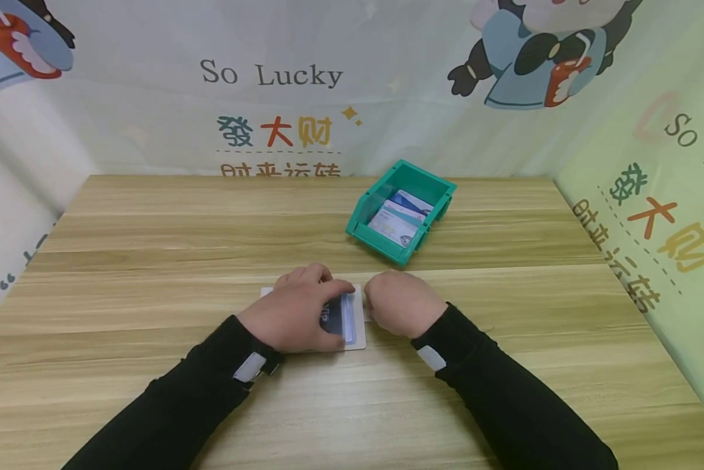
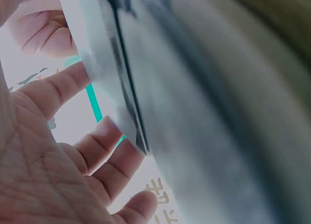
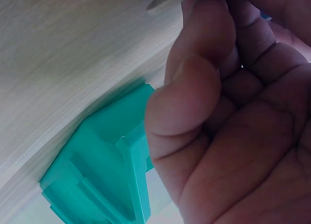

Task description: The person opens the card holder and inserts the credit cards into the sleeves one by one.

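Observation:
A pale-framed card holder [image 1: 356, 326] with a dark, printed card [image 1: 331, 316] in it lies low over the tabletop in the head view. My left hand [image 1: 305, 310] spans it from above, thumb at the near edge and fingers at the far edge, gripping it; the palm hides its left part. In the left wrist view the fingers bear on the holder's edge [image 2: 119, 78]. My right hand [image 1: 403, 303], fingers curled, pinches at the holder's right end, where a small pale tab [image 1: 368, 316] shows below the knuckles. The fingers hide most of that grip.
Behind the right hand stands a green bin [image 1: 381, 243] with several printed cards [image 1: 394, 223] inside. The wooden table [image 1: 169, 241] meets a printed cloth backdrop [image 1: 281, 39] at the back, with more cloth at both sides.

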Tool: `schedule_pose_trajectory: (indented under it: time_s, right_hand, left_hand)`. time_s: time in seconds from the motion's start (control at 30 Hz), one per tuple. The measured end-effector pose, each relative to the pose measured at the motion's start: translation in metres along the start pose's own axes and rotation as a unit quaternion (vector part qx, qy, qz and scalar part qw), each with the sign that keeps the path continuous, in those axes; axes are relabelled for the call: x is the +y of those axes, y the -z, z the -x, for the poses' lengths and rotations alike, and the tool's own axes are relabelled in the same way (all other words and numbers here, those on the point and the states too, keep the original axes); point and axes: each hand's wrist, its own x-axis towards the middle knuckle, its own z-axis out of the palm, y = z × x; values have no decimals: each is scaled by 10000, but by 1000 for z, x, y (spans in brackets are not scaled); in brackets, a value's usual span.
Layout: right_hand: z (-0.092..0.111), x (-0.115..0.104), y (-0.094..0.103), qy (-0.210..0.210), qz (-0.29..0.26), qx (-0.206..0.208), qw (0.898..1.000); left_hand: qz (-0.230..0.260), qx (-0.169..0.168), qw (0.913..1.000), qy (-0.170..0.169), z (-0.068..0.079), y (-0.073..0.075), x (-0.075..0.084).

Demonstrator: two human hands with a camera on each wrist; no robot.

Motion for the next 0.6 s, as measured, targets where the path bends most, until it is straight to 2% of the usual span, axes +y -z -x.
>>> schedule_pose_trajectory:
  time_s: [0.33,0.6]
  right_hand:
    - [0,0,0,-43,-145,-35,9999]
    - [0,0,-1,-108,-174,-61,9998]
  left_hand:
    - [406,255,9988,53,10,9,-10]
    - [915,219,9953,230,21,19,-21]
